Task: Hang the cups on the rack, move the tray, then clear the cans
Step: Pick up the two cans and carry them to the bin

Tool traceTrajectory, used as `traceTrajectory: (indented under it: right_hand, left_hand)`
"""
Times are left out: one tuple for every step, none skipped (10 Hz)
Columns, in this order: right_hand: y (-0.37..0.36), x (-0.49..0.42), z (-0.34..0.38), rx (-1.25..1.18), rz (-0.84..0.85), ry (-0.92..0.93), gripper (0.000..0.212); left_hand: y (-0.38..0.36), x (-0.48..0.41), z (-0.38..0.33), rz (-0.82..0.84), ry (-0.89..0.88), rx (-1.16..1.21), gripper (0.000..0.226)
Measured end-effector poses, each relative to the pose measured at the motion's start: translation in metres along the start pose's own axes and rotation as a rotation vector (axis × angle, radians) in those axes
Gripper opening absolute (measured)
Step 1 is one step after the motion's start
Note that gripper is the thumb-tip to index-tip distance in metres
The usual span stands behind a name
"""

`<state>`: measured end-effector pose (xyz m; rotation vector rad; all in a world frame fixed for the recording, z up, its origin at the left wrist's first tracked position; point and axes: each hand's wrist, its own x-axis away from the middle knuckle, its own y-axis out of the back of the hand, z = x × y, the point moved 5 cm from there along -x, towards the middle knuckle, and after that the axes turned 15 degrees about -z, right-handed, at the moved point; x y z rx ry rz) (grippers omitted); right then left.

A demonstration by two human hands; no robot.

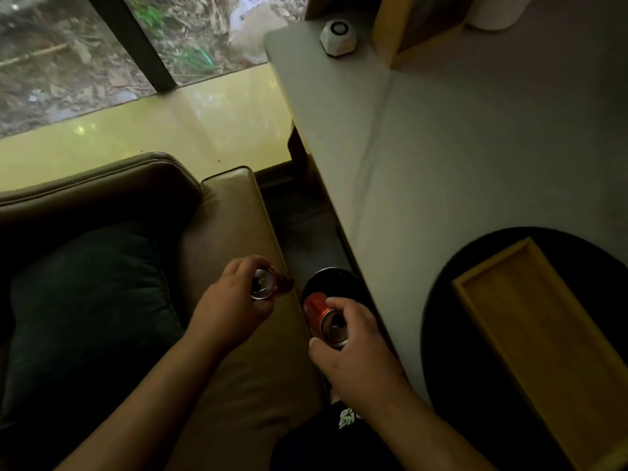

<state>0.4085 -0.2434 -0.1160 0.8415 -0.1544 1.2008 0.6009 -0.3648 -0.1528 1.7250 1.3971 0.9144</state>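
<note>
My left hand [234, 300] grips a red can [268, 283] with its open silver top facing me, held over the sofa arm. My right hand [353, 341] holds a second red can [321, 312], tilted, just above the mouth of a round black bin [334, 278] that stands on the floor between sofa and table. A wooden tray [530, 334] lies on a round black mat [452, 300] at the table's near right. No cups or rack are in view.
A brown leather sofa [224, 212] with a dark cushion [88, 300] fills the left. The grey table [441, 147] runs along the right, with a small white device [338, 37], a wooden box [407, 39] and a white cylinder [492, 11] at its far end. A window is behind.
</note>
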Motion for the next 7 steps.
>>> traceTrajectory:
  right_hand:
    - [-0.012, 0.001, -0.023, 0.06, -0.005, -0.055, 0.073]
    - [-0.02, -0.004, -0.038, 0.098, -0.047, -0.098, 0.077]
    - [-0.023, -0.01, -0.045, 0.099, -0.084, -0.117, 0.079]
    - [-0.024, -0.017, -0.046, 0.114, -0.104, -0.126, 0.088]
    - [-0.024, -0.019, -0.045, 0.118, -0.055, -0.161, 0.104]
    - [-0.022, -0.017, -0.042, 0.134, 0.013, -0.152, 0.106]
    - [-0.012, -0.011, -0.027, 0.17, 0.011, -0.04, 0.098]
  left_hand:
    - [-0.034, -0.003, -0.009, 0.061, -0.05, -0.009, 0.063]
    - [-0.064, -0.008, -0.02, 0.12, -0.103, 0.005, 0.064]
    - [-0.087, -0.012, -0.03, 0.181, -0.153, -0.009, 0.066]
    - [-0.1, -0.019, -0.039, 0.209, -0.17, -0.027, 0.073]
    - [-0.102, -0.023, -0.043, 0.264, -0.151, -0.038, 0.081]
    - [-0.091, -0.024, -0.042, 0.271, -0.141, -0.07, 0.08]
    - [-0.057, -0.024, -0.032, 0.154, -0.109, -0.096, 0.072]
